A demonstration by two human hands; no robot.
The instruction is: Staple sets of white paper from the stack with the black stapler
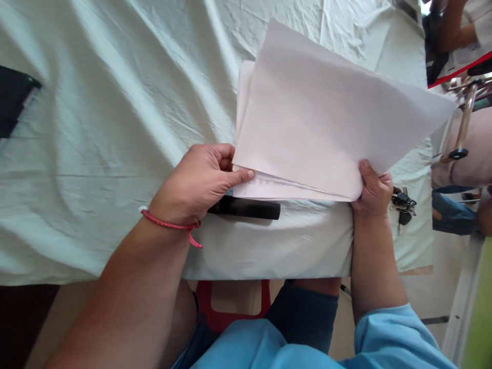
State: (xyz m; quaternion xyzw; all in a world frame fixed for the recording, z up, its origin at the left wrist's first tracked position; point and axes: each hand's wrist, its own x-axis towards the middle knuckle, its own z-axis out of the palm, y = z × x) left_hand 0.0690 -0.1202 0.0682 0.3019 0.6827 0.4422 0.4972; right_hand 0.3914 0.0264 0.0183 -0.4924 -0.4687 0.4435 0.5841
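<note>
A stack of white paper sheets (323, 118) is lifted off a table covered with a pale cloth (115, 128). My left hand (200, 179) pinches the stack's near left corner, thumb on top. My right hand (372, 192) grips the near right corner. The top sheet is raised and fanned away from printed sheets below. A black elongated object (249, 208) lies on the cloth just under my left hand. A red string bracelet (169, 224) circles my left wrist.
A bunch of keys (403, 202) lies on the cloth right of my right hand. A dark flat object (13, 100) sits at the left edge. Another person's arm (453, 28) shows at the top right. A red stool (230, 307) stands below the table edge.
</note>
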